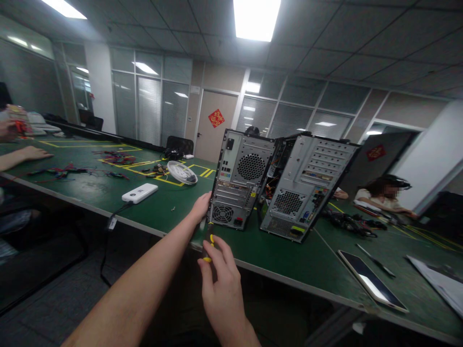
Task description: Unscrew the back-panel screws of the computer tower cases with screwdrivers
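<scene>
A screwdriver with a black and yellow handle is pinched between the thumb and fingers of my right hand. It points up, its tip at the lower left edge of a computer tower, whose back faces me. My left hand lies against the left side of this tower; its fingers are hidden, so their grip does not show. Close on the right stands a second computer tower, also back side forward, with inner wires visible between the two. Small screws lie on the green table left of my left hand.
A white power bank with a black cable sits left, near the table's edge. Beyond are a white round grille and wired parts. Right are a phone, a pen-like tool and black cables. People sit at both sides.
</scene>
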A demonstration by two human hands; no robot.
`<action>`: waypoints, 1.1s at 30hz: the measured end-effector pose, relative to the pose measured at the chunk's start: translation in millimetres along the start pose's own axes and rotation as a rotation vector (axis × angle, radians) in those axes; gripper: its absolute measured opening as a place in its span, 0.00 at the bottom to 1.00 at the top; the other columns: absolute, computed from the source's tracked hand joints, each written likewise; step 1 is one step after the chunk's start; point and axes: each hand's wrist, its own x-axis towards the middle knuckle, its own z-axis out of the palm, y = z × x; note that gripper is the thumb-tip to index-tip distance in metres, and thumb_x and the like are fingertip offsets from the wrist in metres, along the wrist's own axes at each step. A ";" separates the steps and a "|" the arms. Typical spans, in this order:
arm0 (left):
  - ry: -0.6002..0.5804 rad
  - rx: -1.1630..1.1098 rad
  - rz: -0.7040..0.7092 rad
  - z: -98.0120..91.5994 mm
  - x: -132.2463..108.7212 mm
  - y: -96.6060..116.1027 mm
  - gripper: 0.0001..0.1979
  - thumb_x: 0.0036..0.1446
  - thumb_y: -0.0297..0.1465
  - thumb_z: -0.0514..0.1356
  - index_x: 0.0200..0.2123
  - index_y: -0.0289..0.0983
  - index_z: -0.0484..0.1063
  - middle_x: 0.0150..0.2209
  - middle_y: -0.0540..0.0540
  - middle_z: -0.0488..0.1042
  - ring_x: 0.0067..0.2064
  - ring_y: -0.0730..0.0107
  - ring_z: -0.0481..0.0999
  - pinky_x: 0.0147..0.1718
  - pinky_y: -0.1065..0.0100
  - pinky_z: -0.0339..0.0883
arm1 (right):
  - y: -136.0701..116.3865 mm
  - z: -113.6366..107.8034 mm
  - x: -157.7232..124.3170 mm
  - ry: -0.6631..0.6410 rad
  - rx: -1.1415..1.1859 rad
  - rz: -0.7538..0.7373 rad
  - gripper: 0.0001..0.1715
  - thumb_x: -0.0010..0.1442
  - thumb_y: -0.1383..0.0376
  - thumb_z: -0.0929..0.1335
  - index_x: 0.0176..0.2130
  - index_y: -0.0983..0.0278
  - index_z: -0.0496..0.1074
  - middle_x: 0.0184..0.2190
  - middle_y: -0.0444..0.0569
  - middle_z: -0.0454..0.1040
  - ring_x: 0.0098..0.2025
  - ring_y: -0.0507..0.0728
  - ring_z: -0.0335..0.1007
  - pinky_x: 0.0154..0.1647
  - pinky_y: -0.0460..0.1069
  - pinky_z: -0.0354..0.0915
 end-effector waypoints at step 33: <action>0.014 0.015 0.009 -0.5 2.2 -6.0 0.24 0.61 0.49 0.55 0.41 0.38 0.82 0.45 0.42 0.83 0.49 0.56 0.77 0.58 0.58 0.65 | 5.1 2.3 0.3 -0.059 -0.016 -0.003 0.16 0.70 0.68 0.67 0.54 0.58 0.79 0.60 0.56 0.73 0.55 0.61 0.78 0.56 0.55 0.75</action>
